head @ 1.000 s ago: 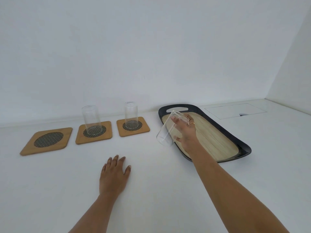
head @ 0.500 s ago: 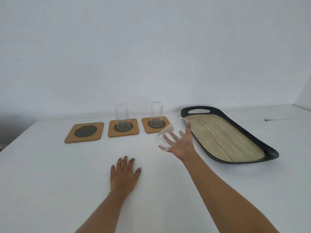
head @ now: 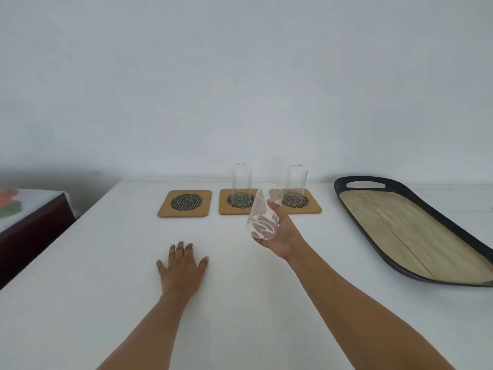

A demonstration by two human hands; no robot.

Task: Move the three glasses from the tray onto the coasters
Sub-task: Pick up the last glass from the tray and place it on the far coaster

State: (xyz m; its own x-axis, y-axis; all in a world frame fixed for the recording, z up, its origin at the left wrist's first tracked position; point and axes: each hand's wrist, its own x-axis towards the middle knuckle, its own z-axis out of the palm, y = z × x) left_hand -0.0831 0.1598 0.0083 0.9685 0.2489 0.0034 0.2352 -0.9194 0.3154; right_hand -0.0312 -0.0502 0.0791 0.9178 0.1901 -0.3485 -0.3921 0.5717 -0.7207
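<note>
My right hand [head: 283, 232] grips a clear glass [head: 264, 210], tilted, above the table in front of the middle coaster [head: 225, 206]. Two more glasses stand upside down: one [head: 241, 182] on the middle coaster, one [head: 296, 182] on the right coaster [head: 313, 205]. The left coaster [head: 184, 202], wooden with a dark mesh circle, carries nothing. The oval tray [head: 405, 231], black-rimmed with a bamboo floor, lies at the right with nothing on it. My left hand [head: 181, 268] rests flat on the table, fingers spread.
The white table [head: 106, 263] meets a white wall behind the coasters. Its left edge runs diagonally; beyond it stands a dark wooden piece of furniture with a patterned cloth [head: 16, 206]. A flush panel [head: 453, 193] sits behind the tray.
My right hand has carried the glass leftward off the tray to in front of the coasters. The view has swung left. My left hand has stayed flat on the table.
</note>
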